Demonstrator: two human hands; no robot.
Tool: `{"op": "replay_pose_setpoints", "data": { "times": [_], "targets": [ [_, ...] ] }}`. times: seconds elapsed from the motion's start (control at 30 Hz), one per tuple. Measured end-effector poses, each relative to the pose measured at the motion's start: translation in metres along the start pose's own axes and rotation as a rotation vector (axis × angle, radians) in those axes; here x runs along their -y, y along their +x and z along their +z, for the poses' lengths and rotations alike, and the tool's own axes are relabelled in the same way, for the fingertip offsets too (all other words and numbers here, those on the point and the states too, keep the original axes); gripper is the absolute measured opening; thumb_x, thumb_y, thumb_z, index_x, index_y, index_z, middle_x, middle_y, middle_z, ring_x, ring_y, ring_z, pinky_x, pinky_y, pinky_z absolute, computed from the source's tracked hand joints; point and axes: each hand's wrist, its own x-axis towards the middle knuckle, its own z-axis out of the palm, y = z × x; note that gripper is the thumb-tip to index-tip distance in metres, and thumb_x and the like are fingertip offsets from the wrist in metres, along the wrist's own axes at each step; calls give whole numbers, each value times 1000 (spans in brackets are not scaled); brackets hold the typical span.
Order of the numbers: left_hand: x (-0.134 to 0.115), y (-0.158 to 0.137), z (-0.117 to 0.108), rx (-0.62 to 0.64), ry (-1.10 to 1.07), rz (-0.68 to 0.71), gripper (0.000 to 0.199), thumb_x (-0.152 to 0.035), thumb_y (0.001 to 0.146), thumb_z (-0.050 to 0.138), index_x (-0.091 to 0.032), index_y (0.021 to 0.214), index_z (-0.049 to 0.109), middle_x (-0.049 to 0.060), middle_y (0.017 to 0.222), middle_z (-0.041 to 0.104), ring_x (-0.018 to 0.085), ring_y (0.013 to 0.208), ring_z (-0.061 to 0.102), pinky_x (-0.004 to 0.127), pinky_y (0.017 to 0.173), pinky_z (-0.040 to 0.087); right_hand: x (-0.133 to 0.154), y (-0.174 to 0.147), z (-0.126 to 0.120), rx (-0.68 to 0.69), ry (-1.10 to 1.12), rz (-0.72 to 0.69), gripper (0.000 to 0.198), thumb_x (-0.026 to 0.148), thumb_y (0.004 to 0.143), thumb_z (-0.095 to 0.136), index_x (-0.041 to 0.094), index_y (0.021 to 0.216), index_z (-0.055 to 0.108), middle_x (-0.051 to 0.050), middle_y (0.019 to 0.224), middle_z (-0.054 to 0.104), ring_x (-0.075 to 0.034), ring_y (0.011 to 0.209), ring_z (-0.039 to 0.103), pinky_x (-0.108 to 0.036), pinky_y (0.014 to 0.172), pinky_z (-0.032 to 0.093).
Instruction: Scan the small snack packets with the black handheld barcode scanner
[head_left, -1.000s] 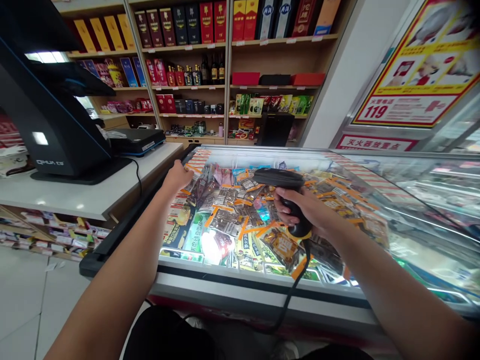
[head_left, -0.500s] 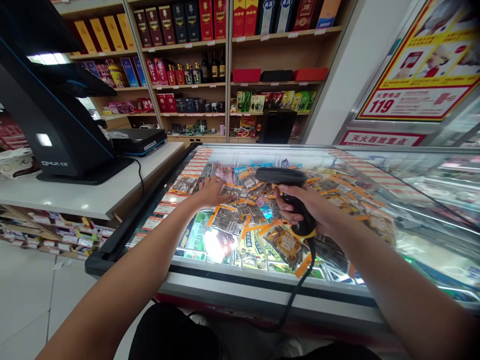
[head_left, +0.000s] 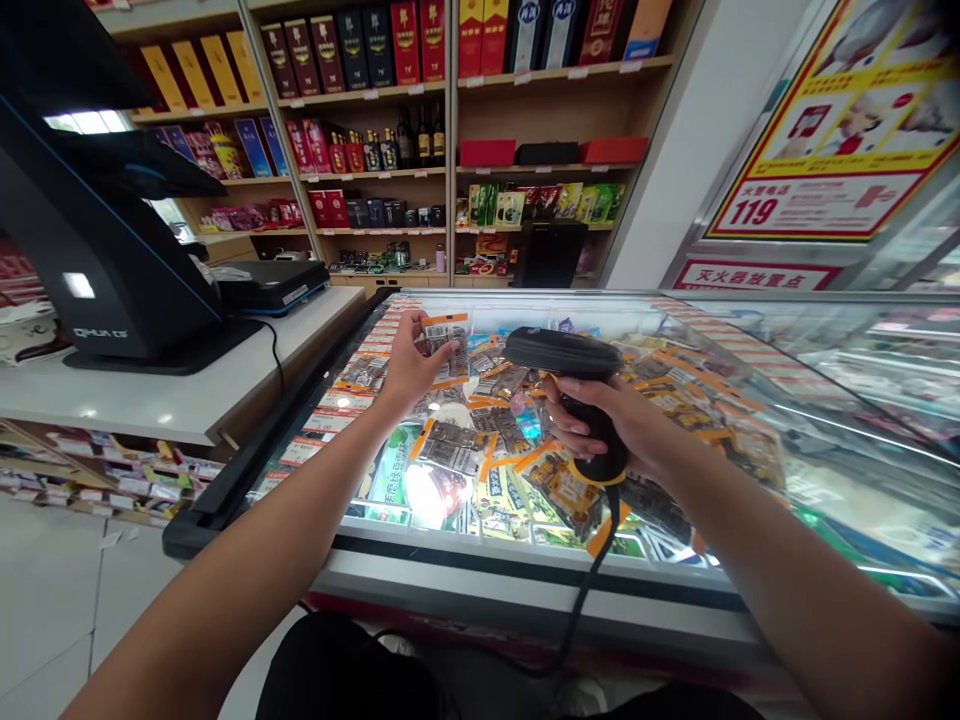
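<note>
My left hand (head_left: 416, 362) grips a small clear snack packet (head_left: 451, 343) with orange ends, raised above the glass top of the freezer. My right hand (head_left: 589, 415) is wrapped round the handle of a black barcode scanner (head_left: 562, 350), whose head points left toward the packet. From the scanner's base a black cable (head_left: 585, 590) runs down over the front edge. Loose packets lie spread on the glass beneath both hands, among them one with orange ends (head_left: 454, 447) in front and a yellowish one (head_left: 566, 487) below the scanner.
A chest freezer (head_left: 420, 556) with a dark frame stands before me. On the left, a white counter (head_left: 150, 395) carries a black checkout terminal (head_left: 127, 230) and a scale (head_left: 274, 285). Shelves (head_left: 367, 92) of boxes and bottles line the back; a poster (head_left: 825, 130) hangs at right.
My left hand has picked up a packet from the glass and lifted it upright. My right hand still holds the scanner, its head slightly turned and shifted.
</note>
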Motion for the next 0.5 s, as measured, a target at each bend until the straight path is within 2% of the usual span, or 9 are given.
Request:
{"op": "replay_pose_setpoints", "data": {
  "times": [0.27,0.4,0.5],
  "targets": [
    [-6,-3,0,28,77,10,44,-32,80,81,-23,104,46,5,102,66,18,93,69,30,78,54,2,0,2,-34,-19,16,35,47,86,76,22,83,53,6,57,44,-6,41,31,-24,40,21],
    [-5,-4,-1,13,212,3,44,-35,81,81,-22,109,49,3,93,64,18,82,67,31,73,52,3,0,1,-44,-40,52,36,48,87,76,22,82,51,5,57,44,-7,41,30,-24,40,23],
    [-2,-5,0,23,182,-5,44,-36,81,81,-23,109,50,3,97,65,19,87,68,32,77,52,3,-1,1,-57,-49,49,37,49,87,76,23,82,51,5,56,44,-6,40,30,-25,40,24]
  ]
}}
